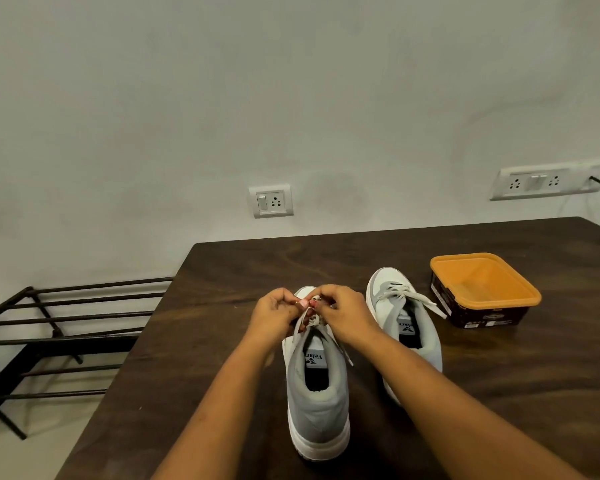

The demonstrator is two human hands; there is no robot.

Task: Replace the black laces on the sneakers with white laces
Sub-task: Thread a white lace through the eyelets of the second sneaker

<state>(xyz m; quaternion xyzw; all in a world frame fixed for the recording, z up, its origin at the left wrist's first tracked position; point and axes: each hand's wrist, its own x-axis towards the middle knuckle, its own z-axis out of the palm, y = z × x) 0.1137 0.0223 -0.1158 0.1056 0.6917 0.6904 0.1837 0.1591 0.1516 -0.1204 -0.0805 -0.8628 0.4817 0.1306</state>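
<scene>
A dark wooden table (465, 393) stands against a pale plastered wall (291, 81). On the table, a grey and white sneaker (317, 403) sits near the front, heel toward the viewer; a second grey and white sneaker (407, 327) lies just to its right and slightly farther back. Both hands, left hand (278, 315) and right hand (343, 311), meet over the nearer sneaker's white lace (314, 322). Right of the sneakers sits an orange-lidded square tub (484, 289). A black metal rack (59, 327) stands left of the table. A single wall socket (271, 200) lies behind the table, a double socket panel (544, 182) farther right.
</scene>
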